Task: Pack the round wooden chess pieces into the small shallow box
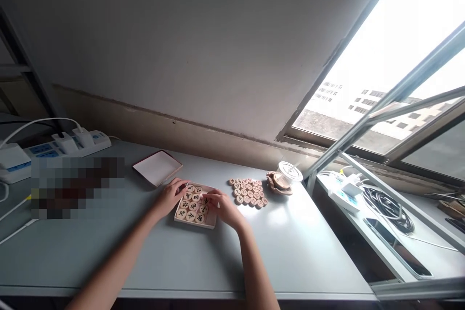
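A shallow open box [195, 224] sits on the desk, holding rows of round wooden Chinese chess pieces [190, 215] with black characters facing up. My left hand [170, 198] grips the box at its upper left rim, fingers bent and thumb near the edge. From the right, my right hand [225, 208] reaches over the box wall with its fingertips closed on a chess piece [206, 201] in the right column. Its other fingers hide part of the rim. Right of the box, more pieces [250, 193] lie flat on the desk in rows.
The box lid [158, 167] lies upturned behind the box. A lidded plastic cup [289, 172] stands by a brown object [278, 184] at the back right. Power strips [98, 139] and cables are at the left; a phone [397, 247] lies on the side shelf.
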Available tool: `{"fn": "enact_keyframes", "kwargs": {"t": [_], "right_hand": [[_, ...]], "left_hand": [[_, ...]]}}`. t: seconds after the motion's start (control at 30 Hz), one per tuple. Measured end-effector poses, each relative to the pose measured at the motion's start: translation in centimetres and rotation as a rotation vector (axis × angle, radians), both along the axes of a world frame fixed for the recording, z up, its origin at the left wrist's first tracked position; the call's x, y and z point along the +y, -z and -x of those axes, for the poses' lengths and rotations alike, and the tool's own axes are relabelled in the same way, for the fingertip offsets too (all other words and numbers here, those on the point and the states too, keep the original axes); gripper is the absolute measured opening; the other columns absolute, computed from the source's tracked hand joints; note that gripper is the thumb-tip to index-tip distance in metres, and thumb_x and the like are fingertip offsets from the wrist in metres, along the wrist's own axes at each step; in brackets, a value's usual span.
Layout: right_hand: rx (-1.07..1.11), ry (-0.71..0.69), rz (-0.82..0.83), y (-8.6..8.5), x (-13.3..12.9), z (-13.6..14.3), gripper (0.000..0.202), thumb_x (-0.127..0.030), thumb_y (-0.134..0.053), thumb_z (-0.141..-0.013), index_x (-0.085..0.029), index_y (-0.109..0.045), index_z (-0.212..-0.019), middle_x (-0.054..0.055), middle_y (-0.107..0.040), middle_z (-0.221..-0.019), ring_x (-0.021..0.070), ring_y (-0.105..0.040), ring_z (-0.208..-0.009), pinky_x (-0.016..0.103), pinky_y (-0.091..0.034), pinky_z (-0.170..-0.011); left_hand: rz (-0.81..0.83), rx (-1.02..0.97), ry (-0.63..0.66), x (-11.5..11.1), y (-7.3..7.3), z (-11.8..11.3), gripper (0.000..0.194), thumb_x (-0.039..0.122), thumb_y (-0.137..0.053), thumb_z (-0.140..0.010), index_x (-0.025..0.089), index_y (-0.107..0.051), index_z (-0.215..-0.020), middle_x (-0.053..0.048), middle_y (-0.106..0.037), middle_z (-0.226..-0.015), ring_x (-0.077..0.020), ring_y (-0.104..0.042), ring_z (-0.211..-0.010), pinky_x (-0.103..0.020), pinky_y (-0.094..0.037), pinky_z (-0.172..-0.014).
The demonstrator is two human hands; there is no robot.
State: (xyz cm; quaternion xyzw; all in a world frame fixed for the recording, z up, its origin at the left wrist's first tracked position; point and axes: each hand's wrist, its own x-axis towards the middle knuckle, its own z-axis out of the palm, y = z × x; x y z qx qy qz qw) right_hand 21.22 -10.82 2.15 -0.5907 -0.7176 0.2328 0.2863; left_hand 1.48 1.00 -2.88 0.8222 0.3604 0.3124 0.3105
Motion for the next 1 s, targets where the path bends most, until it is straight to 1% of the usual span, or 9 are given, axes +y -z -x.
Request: {"fn": "enact_keyframes", "kwargs": {"t": [0.1, 0.2, 0.33, 0.43, 0.5, 0.63, 0.87, 0.93, 1.0], "right_hand": [[-0.002, -0.023, -0.006, 0.0, 0.2, 0.0, 0.034, -0.010, -0.057, -0.077, -0.024, -0.066, -0.108, 0.005, -0.061, -0.107, 0.0148, -0.059, -0.082, 0.027, -0.048, -0.077], [-0.005, 0.071, -0.100, 0.2, 0.3, -0.1, 0.023, -0.015, -0.060, -0.078, -0.021, -0.068, -0.098, 0.004, -0.063, -0.098, 0.0146, -0.059, -0.080, 0.027, -0.047, -0.076], [-0.009, 0.364, -0.303, 0.5, 0.2, -1.4, 0.023, -0.029, -0.056, -0.084, -0.021, -0.061, -0.105, 0.005, -0.063, -0.101, 0.0176, -0.057, -0.091, 0.032, -0.041, -0.085], [-0.176, 0.613, -0.325, 1.0, 0.0, -2.6, 0.021, -0.029, -0.054, -0.085, -0.021, -0.059, -0.104, 0.004, -0.065, -0.097, 0.0207, -0.056, -0.094, 0.040, -0.032, -0.091], [-0.304, 0.664, -0.314, 1.4, -0.1, -3.0, 0.014, -0.026, -0.051, -0.086, -0.020, -0.061, -0.093, 0.004, -0.066, -0.093, 0.0222, -0.053, -0.096, 0.043, -0.026, -0.094], [-0.451, 0.671, -0.305, 2.0, 0.0, -3.0, 0.018, -0.022, -0.046, -0.087, -0.020, -0.064, -0.083, 0.006, -0.064, -0.097, 0.0245, -0.048, -0.102, 0.045, -0.022, -0.094], [-0.457, 0.710, -0.300, 1.1, -0.3, -2.3, 0.022, -0.022, -0.044, -0.087, -0.022, -0.066, -0.089, 0.007, -0.057, -0.113, 0.0276, -0.040, -0.113, 0.044, -0.025, -0.093], [-0.349, 0.576, -0.306, 0.6, -0.5, -1.4, 0.020, -0.025, -0.048, -0.087, -0.024, -0.065, -0.098, 0.006, -0.057, -0.114, 0.0245, -0.045, -0.110, 0.040, -0.029, -0.091], [-0.241, 0.325, -0.260, 0.2, -0.7, -0.2, 0.021, -0.032, -0.055, -0.085, -0.028, -0.064, -0.104, 0.003, -0.060, -0.111, 0.0208, -0.050, -0.104, 0.036, -0.033, -0.089]], "left_hand": [[-0.036, -0.017, 0.004, 0.1, 0.4, 0.2, 0.035, 0.037, -0.040, -0.087, 0.019, -0.060, -0.109, -0.006, -0.058, -0.098, -0.0186, -0.058, -0.087, -0.031, -0.047, -0.079], [-0.057, -0.029, -0.005, -0.3, 0.3, 0.4, 0.037, 0.038, -0.038, -0.086, 0.018, -0.060, -0.109, -0.007, -0.057, -0.097, -0.0191, -0.058, -0.088, -0.032, -0.046, -0.081], [-0.081, 0.000, -0.020, -1.5, -0.3, 0.8, 0.039, 0.040, -0.037, -0.085, 0.016, -0.063, -0.101, -0.007, -0.054, -0.091, -0.0204, -0.058, -0.087, -0.032, -0.045, -0.081], [-0.102, 0.051, -0.033, -2.3, -0.6, 1.1, 0.036, 0.040, -0.038, -0.084, 0.016, -0.065, -0.090, -0.006, -0.052, -0.086, -0.0197, -0.057, -0.082, -0.031, -0.045, -0.077], [-0.108, 0.070, -0.028, -2.5, -0.7, 1.3, 0.036, 0.038, -0.036, -0.085, 0.016, -0.064, -0.086, -0.005, -0.051, -0.086, -0.0185, -0.057, -0.080, -0.030, -0.045, -0.075], [-0.108, 0.097, -0.022, -2.3, -0.6, 1.3, 0.034, 0.036, -0.035, -0.086, 0.017, -0.063, -0.084, -0.004, -0.051, -0.084, -0.0170, -0.057, -0.077, -0.027, -0.044, -0.072], [-0.109, 0.109, -0.020, -1.8, -0.5, 1.0, 0.032, 0.034, -0.038, -0.085, 0.018, -0.066, -0.082, -0.004, -0.054, -0.084, -0.0165, -0.057, -0.075, -0.026, -0.042, -0.067], [-0.130, 0.135, -0.039, -1.7, -0.4, 0.9, 0.031, 0.033, -0.039, -0.085, 0.018, -0.066, -0.082, -0.004, -0.055, -0.084, -0.0162, -0.056, -0.074, -0.025, -0.041, -0.066], [-0.165, 0.173, -0.064, -1.5, -0.3, 0.8, 0.031, 0.032, -0.039, -0.085, 0.019, -0.067, -0.083, -0.004, -0.055, -0.084, -0.0160, -0.056, -0.073, -0.025, -0.041, -0.065]]}}
